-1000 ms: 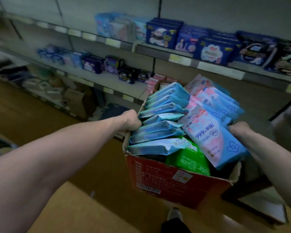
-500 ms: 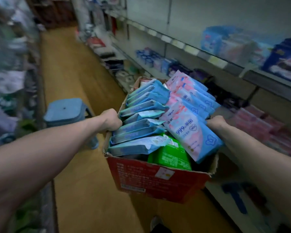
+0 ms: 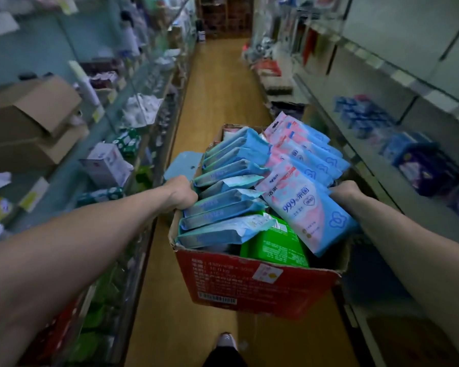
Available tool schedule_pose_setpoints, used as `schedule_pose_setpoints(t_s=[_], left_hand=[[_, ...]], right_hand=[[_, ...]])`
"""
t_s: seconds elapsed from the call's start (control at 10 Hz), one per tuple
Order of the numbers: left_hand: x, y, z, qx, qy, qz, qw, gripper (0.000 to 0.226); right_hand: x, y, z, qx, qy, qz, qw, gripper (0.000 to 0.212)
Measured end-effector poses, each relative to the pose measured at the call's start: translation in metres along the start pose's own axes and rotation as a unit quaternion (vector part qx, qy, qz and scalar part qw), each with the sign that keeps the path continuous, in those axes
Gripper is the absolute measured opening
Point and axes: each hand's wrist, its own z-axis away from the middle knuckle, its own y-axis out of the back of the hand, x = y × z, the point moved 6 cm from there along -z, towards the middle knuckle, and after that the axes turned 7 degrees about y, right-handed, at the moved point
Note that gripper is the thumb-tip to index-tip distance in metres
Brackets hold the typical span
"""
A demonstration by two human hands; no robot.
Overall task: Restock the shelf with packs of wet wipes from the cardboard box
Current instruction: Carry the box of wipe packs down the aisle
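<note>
You've got the cardboard box point(image 3: 260, 284) up in the air in the middle of the aisle, carried between both arms. Your left hand point(image 3: 179, 193) is closed over the top edge of its left wall, and your right hand point(image 3: 345, 192) is curled around the right wall, though the fingers on that side are tucked behind the packs, so can't see how far they wrap. The box is red printed cardboard with a barcode label on the near face, and the rim looks soft and a bit crushed at the corners.

Inside it's stuffed with wet wipes: a row of glossy blue packs point(image 3: 223, 205) standing on edge along the left, a fanned stack of pink and blue packs point(image 3: 305, 205) leaning over the right side, and one green pack point(image 3: 274, 245) wedged low at the front, mostly buried. All soft crinkly plastic pillows.

The shelf point(image 3: 382, 176) on your right has blue packs sitting on it, but they're smeared by blur, same for the shelving on your left with its brown cartons point(image 3: 29, 123). A blue stool point(image 3: 182, 165) peeks out behind the box. The wooden floor point(image 3: 215, 96) runs ahead, and your shoe point(image 3: 224, 340) pokes in at the bottom edge.
</note>
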Motion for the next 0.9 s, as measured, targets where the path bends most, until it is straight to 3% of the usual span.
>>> schedule_pose_setpoints(t_s=[0.1, 0.2, 0.3, 0.5, 0.8, 0.9], left_hand=[[-0.011, 0.019, -0.048, 0.006, 0.017, 0.007, 1.0, 0.015], [-0.019, 0.037, -0.092, 0.015, 0.037, 0.014, 0.999, 0.018], [-0.028, 0.053, -0.135, 0.026, 0.068, 0.037, 0.997, 0.023], [-0.049, 0.071, -0.222, 0.019, 0.109, 0.067, 0.992, 0.022], [-0.067, 0.082, -0.345, 0.01, 0.176, 0.092, 0.98, 0.025], [-0.073, 0.083, -0.382, 0.005, 0.194, 0.102, 0.976, 0.028]], right_hand=[[-0.042, -0.029, -0.036, -0.015, 0.005, 0.003, 1.0, 0.008], [-0.078, -0.061, -0.077, -0.047, 0.027, 0.063, 0.997, 0.034], [-0.116, -0.087, -0.117, -0.051, 0.051, 0.083, 0.994, 0.037], [-0.169, -0.15, -0.202, -0.084, 0.036, 0.003, 0.996, 0.009], [-0.252, -0.235, -0.322, -0.145, 0.096, 0.052, 0.983, 0.027], [-0.274, -0.263, -0.36, -0.165, 0.09, 0.032, 0.982, 0.016]])
